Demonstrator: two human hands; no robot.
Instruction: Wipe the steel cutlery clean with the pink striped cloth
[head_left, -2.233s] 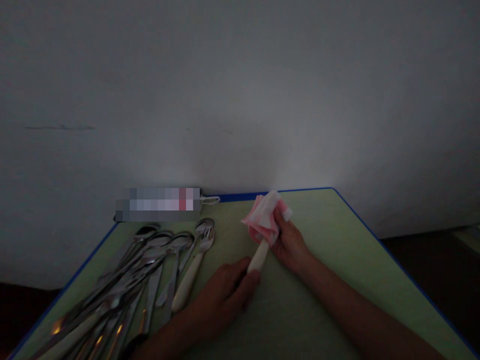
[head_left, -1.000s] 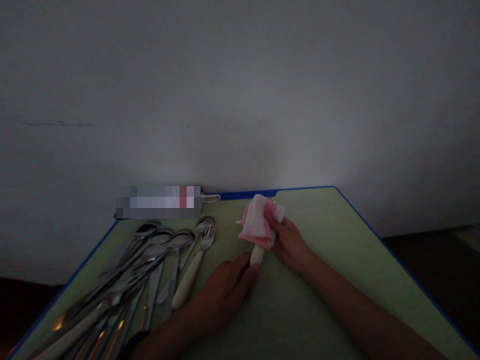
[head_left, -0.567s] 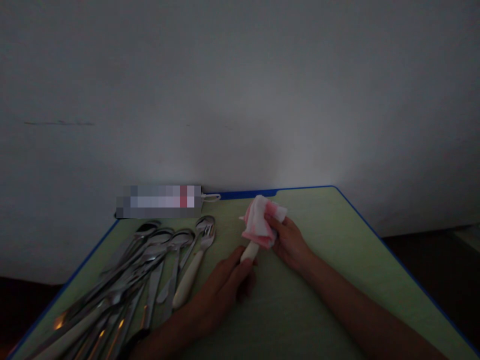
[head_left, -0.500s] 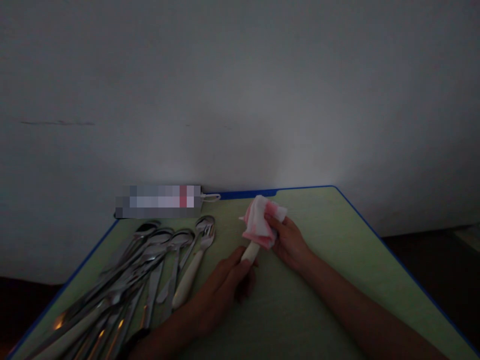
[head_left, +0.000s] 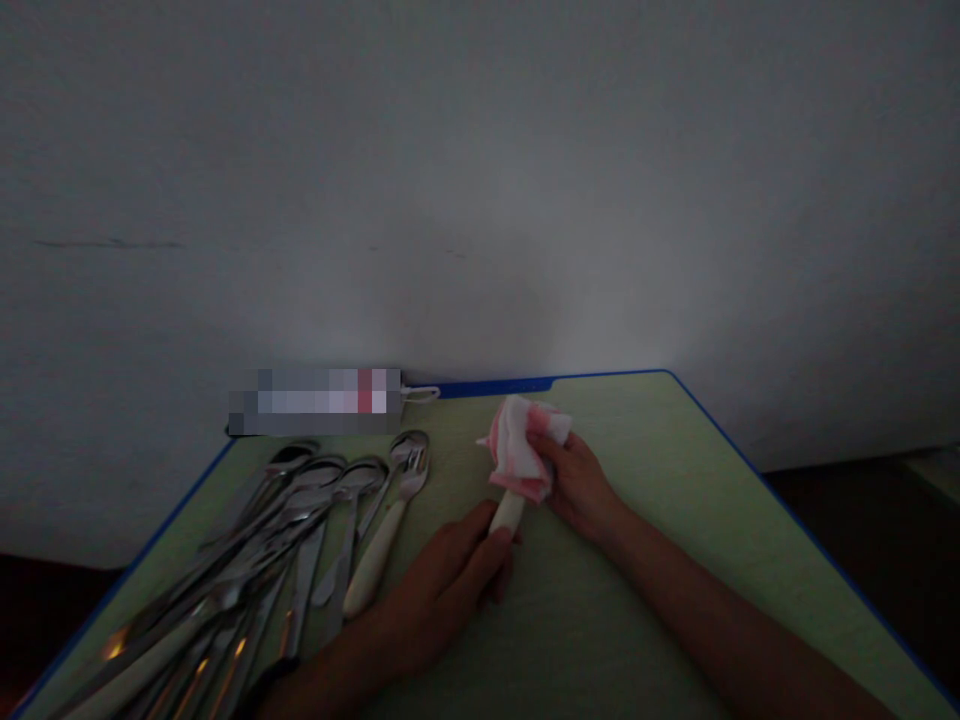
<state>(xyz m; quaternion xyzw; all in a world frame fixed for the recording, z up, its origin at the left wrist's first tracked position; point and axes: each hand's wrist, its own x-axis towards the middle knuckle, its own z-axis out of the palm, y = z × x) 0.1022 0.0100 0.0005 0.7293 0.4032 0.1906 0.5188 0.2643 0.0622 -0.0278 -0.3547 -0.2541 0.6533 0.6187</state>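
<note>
Over the table, a handle runs from left hand into cloth.

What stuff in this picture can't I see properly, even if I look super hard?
All in the head view:
What tops the smooth cream-coloured handle: the crumpled pink-and-white cloth hides it.
That handle's lower end: hidden in the left hand.
Any writing on the long grey-and-white object with a white loop: blurred into blocks.
Near ends of some shiny silver metal cutlery: cut off by the bottom edge.
</note>
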